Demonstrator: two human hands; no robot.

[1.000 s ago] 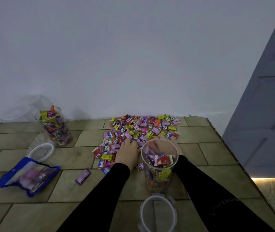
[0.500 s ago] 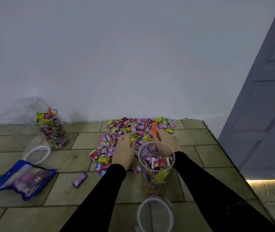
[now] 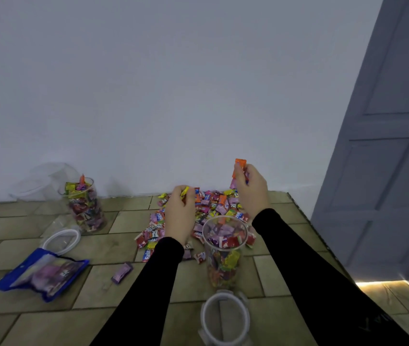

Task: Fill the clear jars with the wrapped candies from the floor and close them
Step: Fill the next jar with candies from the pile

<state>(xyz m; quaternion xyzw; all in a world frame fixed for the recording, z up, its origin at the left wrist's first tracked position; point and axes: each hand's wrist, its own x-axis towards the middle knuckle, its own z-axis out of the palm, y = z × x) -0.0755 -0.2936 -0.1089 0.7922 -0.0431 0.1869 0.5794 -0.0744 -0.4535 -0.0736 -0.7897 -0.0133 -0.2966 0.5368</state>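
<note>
- My right hand (image 3: pixel 252 189) is raised above the candy pile (image 3: pixel 206 208), fingers curled round a small bunch of wrapped sweets; an orange candy (image 3: pixel 239 167) sticks up from the top of the grip and a pink wrapper shows just under the fingers.
- My left hand (image 3: pixel 179 214) sits lower, just over the near-left part of the pile, its fingers curled in and pinching a yellow candy (image 3: pixel 184 192) at the tips.
- How tightly either hand is closed I cannot tell beyond that: I see the backs of both, and the fingers wrap away from me.
- The open jar (image 3: pixel 224 250) stands upright below and between my two hands, nearer me than the pile, part filled with sweets and touched by neither hand.
- Its lid (image 3: pixel 224 318) lies flat on the tiled floor (image 3: pixel 36 320), nearer me than the jar.
- Well off to the left of my left fingers stands a second jar (image 3: pixel 85 204), heaped to the rim, open, with another lid (image 3: pixel 61 240) on the floor just in front of it.
- A blue bag (image 3: pixel 41 273) lies further left and nearer me, and a single purple candy (image 3: pixel 122 272) lies between it and my left sleeve (image 3: pixel 143 290).
</note>
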